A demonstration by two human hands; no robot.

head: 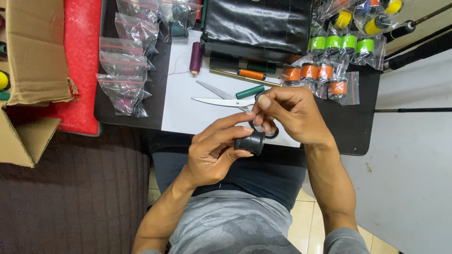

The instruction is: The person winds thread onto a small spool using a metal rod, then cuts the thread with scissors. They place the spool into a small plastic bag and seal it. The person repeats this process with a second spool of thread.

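My left hand [214, 150] grips a black thread spool [250, 142] between thumb and fingers, just in front of the table's near edge. My right hand [287, 113] is right above it, fingertips pinched together at the spool's top; whether it holds a thread end is too fine to see. Open scissors [217, 98] with black handles lie on a white sheet [181, 101] directly behind both hands, the handles partly hidden by my right hand.
A dark table [362, 124] carries a maroon spool [196, 58], orange and green spools, bagged orange [310, 73], green [336, 43] and yellow spools, clear bags [125, 70] at left and a black pouch [259, 23]. A cardboard box [33, 56] stands far left.
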